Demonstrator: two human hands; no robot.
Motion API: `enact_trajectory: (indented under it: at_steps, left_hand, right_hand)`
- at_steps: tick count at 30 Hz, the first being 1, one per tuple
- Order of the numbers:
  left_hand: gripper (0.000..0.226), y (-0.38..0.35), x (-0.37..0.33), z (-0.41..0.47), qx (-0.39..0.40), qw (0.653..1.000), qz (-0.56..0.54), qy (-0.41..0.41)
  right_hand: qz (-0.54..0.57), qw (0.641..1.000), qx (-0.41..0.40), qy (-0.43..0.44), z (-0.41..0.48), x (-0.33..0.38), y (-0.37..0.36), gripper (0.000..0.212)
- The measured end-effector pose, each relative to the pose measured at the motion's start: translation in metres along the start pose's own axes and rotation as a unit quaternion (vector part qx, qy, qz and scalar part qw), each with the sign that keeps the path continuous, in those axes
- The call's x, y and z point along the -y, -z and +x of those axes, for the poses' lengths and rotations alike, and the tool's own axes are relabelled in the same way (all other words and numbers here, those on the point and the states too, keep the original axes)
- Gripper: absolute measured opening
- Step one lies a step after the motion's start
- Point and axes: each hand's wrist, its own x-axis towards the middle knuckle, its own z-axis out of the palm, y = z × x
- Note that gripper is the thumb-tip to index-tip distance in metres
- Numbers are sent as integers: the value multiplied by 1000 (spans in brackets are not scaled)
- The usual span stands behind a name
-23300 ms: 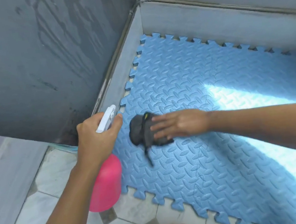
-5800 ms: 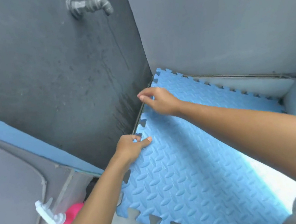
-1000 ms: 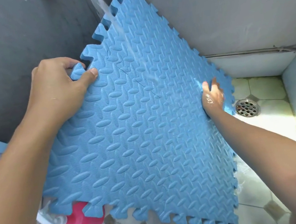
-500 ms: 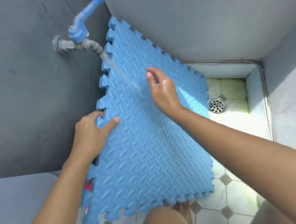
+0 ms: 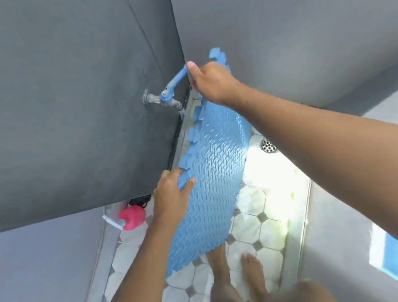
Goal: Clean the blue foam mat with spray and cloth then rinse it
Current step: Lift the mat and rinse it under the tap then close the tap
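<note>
Head view: left hand [image 5: 171, 196] grips blue foam mat [image 5: 218, 173] at notched edge. Right hand [image 5: 212, 83] holds tap lever [image 5: 177, 79] above.

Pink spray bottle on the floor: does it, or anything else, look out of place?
The pink spray bottle appears tipped on its side by the wall. The blue foam mat stands tilted on edge, gripped by the left hand.
</note>
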Motion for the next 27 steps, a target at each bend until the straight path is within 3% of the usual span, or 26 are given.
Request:
enact_trajectory:
  at_steps: [4, 8, 11, 15, 19, 27]
  left_hand:
    - [39, 14, 3, -12, -4, 1000, -6, 26]
    - [41, 24, 20, -20, -7, 996, -22, 83]
    - [39, 28, 26, -27, -15, 993, -46, 107]
    - [27, 32, 20, -36, -15, 993, -72, 97]
    - [34, 34, 27, -39, -1, 992, -55, 110]
    - [37, 36, 36, -55, 17, 994, -32, 104]
  right_hand:
    - [123, 991, -8, -46, 17, 10, -1, 56]
    - [17, 998, 15, -61, 27, 16, 1, 53]
    - [-27, 994, 47, -98, 26, -1, -6, 62]
    - [58, 988, 94, -110, 33, -2, -21, 49]
    - [212, 969, 69, -111, 28, 1, -31, 45]
    - [217, 969, 102, -66, 41, 14, -24, 44]
